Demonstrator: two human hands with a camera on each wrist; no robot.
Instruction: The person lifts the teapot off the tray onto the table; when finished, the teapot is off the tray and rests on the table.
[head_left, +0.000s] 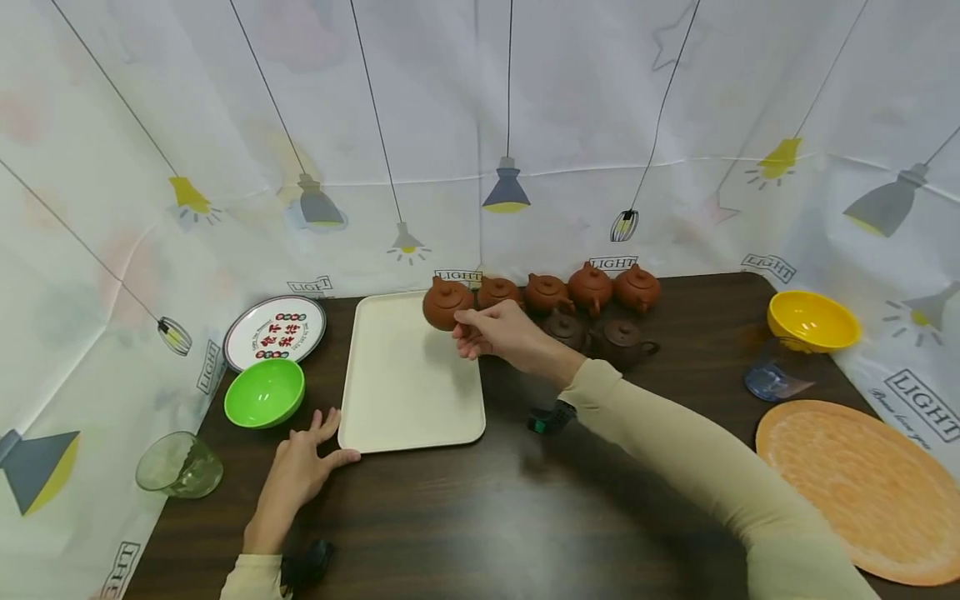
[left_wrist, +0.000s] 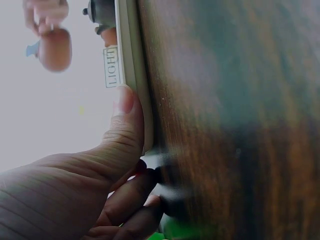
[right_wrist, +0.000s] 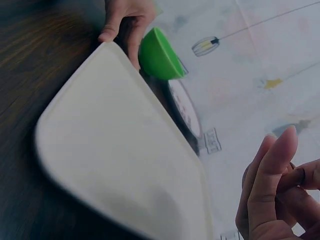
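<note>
My right hand (head_left: pixel 491 331) pinches a reddish-brown clay teapot (head_left: pixel 447 303) at its side, over the far right part of a cream tray (head_left: pixel 408 379). The same teapot (left_wrist: pixel 55 50) appears raised in the left wrist view; in the right wrist view it is out of sight. My left hand (head_left: pixel 302 458) grips the tray's near left corner, thumb on the near edge and fingers along the left side. Right of the held teapot, several more reddish-brown teapots (head_left: pixel 546 293) stand in a back row, with two dark brown teapots (head_left: pixel 621 342) in front of them.
Left of the tray are a white plate (head_left: pixel 243 337) with red lettering, a green bowl (head_left: pixel 264 394) and a greenish glass (head_left: pixel 180 467). At the right stand a yellow bowl (head_left: pixel 813 323), a bluish glass (head_left: pixel 772 379) and a round orange-tan mat (head_left: pixel 862 492).
</note>
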